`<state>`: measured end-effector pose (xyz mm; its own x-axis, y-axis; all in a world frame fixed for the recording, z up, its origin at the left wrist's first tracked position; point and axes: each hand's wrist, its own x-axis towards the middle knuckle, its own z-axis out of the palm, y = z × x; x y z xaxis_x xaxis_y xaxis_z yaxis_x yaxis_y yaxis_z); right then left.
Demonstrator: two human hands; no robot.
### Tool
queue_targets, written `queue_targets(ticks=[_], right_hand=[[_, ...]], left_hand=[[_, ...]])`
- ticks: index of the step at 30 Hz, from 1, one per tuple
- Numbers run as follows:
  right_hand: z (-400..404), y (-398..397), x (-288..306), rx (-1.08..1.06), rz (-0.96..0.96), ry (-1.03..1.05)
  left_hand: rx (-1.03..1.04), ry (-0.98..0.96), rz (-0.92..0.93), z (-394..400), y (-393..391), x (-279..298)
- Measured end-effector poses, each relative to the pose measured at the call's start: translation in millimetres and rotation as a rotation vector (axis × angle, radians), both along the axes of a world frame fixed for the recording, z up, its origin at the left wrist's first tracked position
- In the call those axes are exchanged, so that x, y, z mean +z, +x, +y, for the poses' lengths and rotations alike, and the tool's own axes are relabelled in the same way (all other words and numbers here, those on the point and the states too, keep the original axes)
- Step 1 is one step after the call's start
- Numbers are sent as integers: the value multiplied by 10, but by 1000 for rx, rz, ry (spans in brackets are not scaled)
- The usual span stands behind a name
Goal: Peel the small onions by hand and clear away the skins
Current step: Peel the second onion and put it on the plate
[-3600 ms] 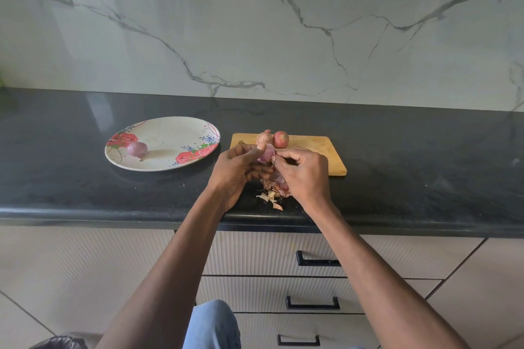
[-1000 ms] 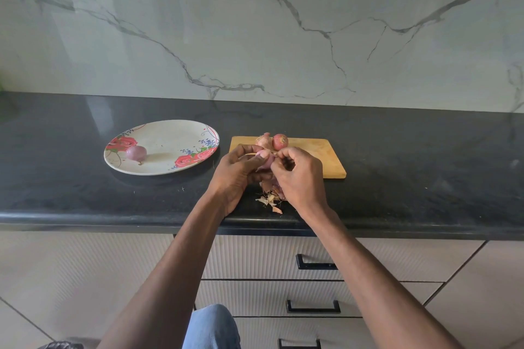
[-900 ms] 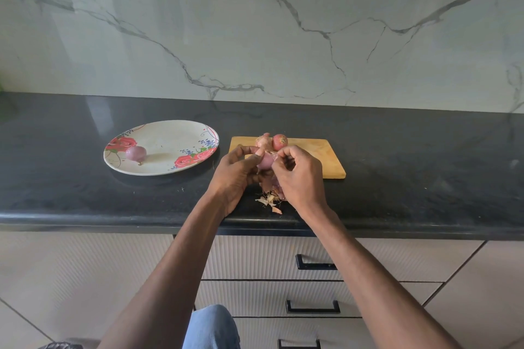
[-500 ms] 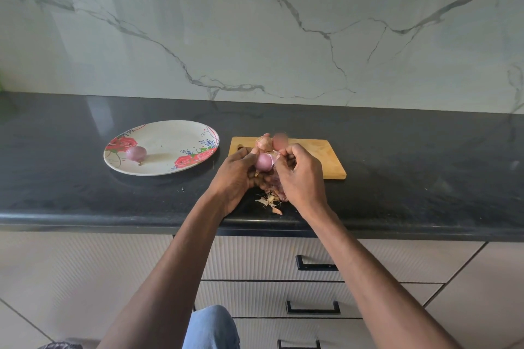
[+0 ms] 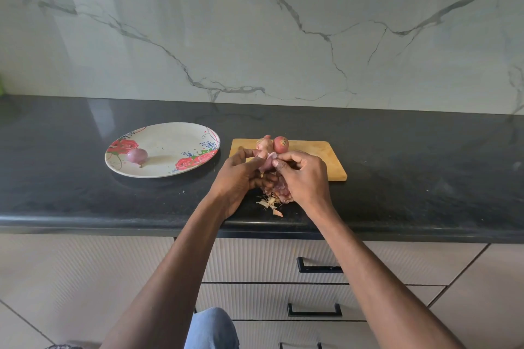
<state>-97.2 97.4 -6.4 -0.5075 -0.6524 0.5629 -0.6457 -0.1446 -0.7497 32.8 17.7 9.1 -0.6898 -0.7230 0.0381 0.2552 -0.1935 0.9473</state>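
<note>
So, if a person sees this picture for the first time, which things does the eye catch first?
First the two hands, the left hand and the right hand, meeting at the counter's front edge and pinching a small onion between them, with loose skins below. Then the flowered plate on the left, holding one peeled onion, and the wooden board behind the hands with two unpeeled onions.

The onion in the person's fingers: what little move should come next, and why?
Probably pull the loose flap of skin off. The left hand grips the onion, the right hand pinches the pale skin at its top, and earlier peels lie below on the counter.
</note>
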Motion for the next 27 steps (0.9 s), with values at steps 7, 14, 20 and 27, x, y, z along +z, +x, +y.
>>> queue_targets(ticks=[7,14,20,27], right_hand=[[8,86,-24,-74,145,-66],[3,117,-11,-129,280,-78],[-20,88,-38,-143,310,-108],[-48,90,-75,-139,356,-110]], left_hand=[[-34,-14,8,32,20,28],[8,-10,6,-25,-2,-46],[5,-34,-12,-40,5,-67],[17,-58,-8,-29,3,-73]])
